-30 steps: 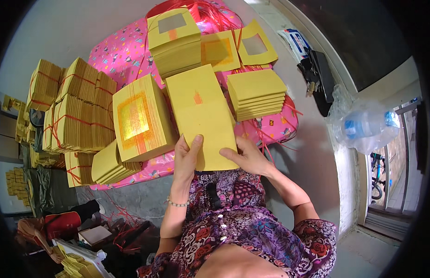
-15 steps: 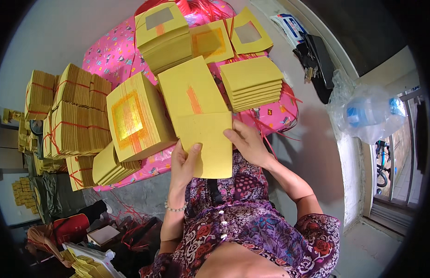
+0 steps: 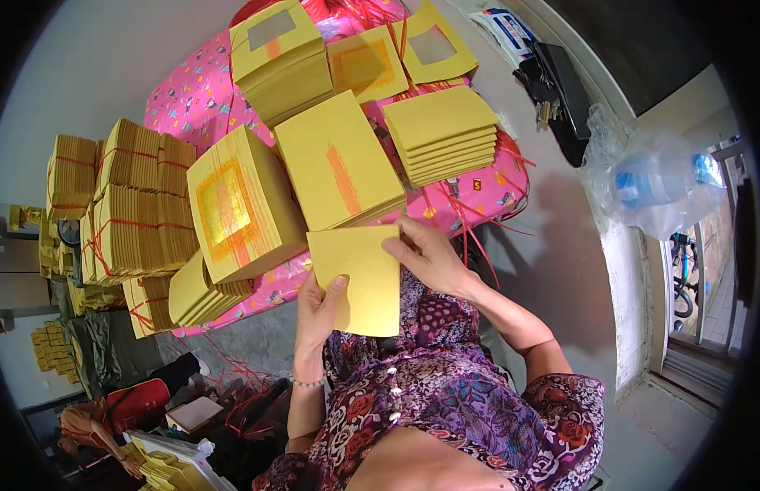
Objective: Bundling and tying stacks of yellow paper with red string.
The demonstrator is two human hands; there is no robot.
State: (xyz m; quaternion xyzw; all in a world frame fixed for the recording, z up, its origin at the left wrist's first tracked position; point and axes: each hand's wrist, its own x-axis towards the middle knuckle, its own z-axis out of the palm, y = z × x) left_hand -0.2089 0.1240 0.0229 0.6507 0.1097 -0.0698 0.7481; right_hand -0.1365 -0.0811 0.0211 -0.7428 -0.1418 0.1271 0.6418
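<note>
Right there, just below centre of the frame: a yellow paper piece [image 3: 365, 274], flat, straight-edged, plain-faced. Pinched in the grip of left hand [image 3: 318, 311] at its left edge, right hand [image 3: 433, 258] at upper right. Just above, a yellow stack [image 3: 331, 159] streaked orange; left of that, a block [image 3: 265, 192] with shiny gold foil [image 3: 225, 211] bordered orange. Underneath, glossy pink wrapping [image 3: 192, 98], cartoon-printed, with a dark lettered patch [image 3: 477, 185]; far left, red-tied bundles [image 3: 134, 245].

clear plastic bag [image 3: 654, 182], bicycle [image 3: 684, 282]

2 hands [image 3: 317, 313] hold yellow paper [image 3: 370, 286].
</note>
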